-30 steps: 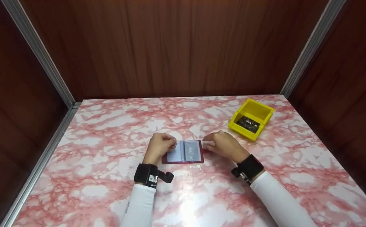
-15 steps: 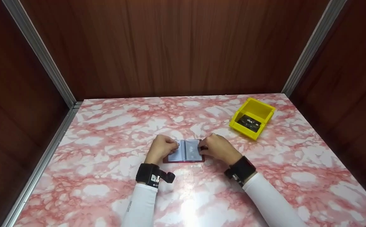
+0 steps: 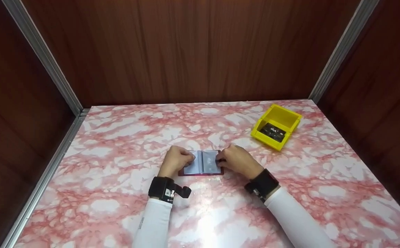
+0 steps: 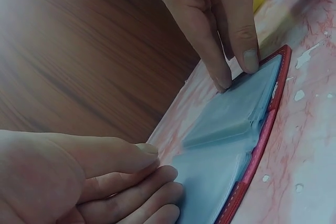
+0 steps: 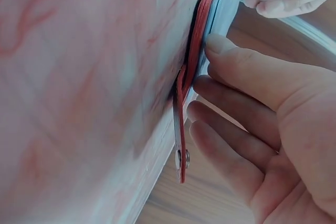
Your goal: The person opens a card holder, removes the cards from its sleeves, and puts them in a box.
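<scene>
A red card holder (image 3: 203, 174) lies spread on the table, clear plastic sleeves facing up. Faint pale lettering shows through its right sleeve (image 3: 211, 162). My left hand (image 3: 178, 160) rests at the left sleeve (image 4: 207, 182), loosely bent fingertips touching it, thumb lying above the fingers. My right hand (image 3: 237, 161) is at the outer edge of the right sleeve. Its thumb and forefinger tips touch that edge, with a gap between them in the left wrist view. A red snap strap (image 5: 181, 129) sticks out beside the right fingers.
To the back right stands a yellow bin (image 3: 278, 122) holding black cards (image 3: 273, 132) with white lettering. The table (image 3: 124, 137) has a red and white marbled top. Brown wood-look panels (image 3: 193, 51) enclose the back and both sides.
My right hand has moved left from beside the holder onto the right sleeve's edge, then stayed there. The left hand has barely shifted. The view has tilted slightly.
</scene>
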Tool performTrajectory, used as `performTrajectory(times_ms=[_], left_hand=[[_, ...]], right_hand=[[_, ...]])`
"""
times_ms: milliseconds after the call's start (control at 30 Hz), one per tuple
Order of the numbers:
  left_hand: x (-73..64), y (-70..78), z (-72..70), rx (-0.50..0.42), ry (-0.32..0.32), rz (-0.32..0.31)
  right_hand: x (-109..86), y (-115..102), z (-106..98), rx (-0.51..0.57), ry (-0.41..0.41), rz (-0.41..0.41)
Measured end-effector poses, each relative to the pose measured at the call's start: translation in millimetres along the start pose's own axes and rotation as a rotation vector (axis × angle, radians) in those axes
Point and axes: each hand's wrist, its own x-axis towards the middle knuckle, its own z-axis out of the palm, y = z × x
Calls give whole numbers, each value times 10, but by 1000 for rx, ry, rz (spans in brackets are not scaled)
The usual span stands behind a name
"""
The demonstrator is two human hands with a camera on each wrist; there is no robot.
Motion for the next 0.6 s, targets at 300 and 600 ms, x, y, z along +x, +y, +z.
performTrajectory(times_ms=[300, 600], left_hand=[[15, 27, -21, 16, 0, -8], [-1, 0, -6, 18, -1, -8]], right_hand=[[17, -25, 7, 66, 16, -22], [4, -106, 30, 75, -28, 82]])
